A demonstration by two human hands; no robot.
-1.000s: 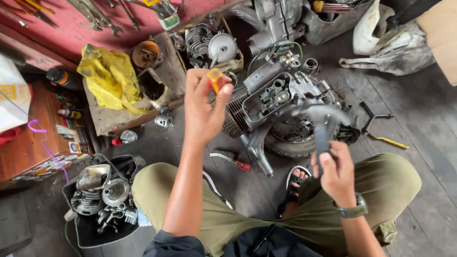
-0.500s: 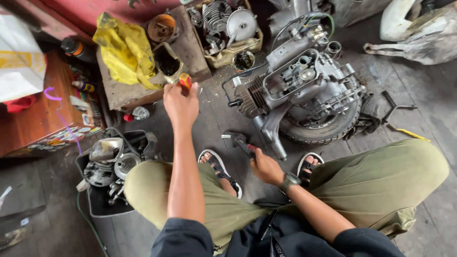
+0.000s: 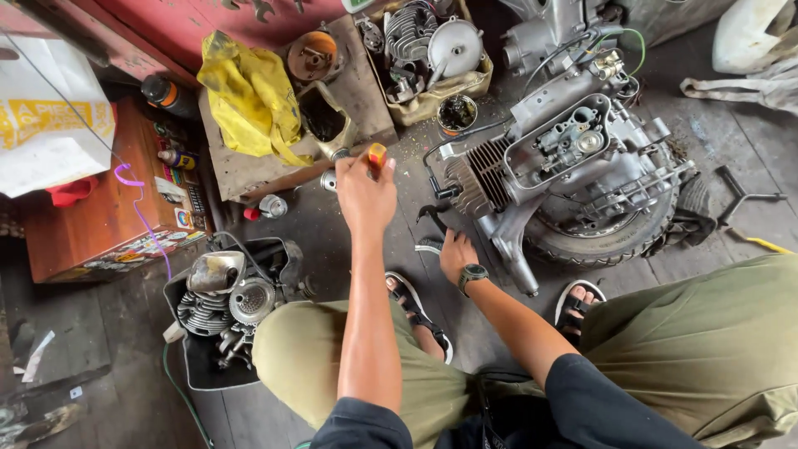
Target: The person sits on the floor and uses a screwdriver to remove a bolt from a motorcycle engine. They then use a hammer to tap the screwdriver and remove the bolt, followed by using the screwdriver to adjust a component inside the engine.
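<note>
Far left there's a wooden box (image 3: 100, 220) with a white bag (image 3: 46, 137) on it, and below that a black tub (image 3: 195, 370) full of engine parts sitting on the floor. Next over, a yellow rag (image 3: 249, 96) lies on a low wooden board (image 3: 241, 170). The left hand (image 3: 366, 195) is stretched out just past that board, fingers pinched around a small orange-and-yellow piece (image 3: 377, 155). The right hand (image 3: 455, 254) is down at the floor, curled around the handle of a dark tool (image 3: 432, 218), right beside the engine (image 3: 557, 162) on its tire (image 3: 607, 237).
</note>
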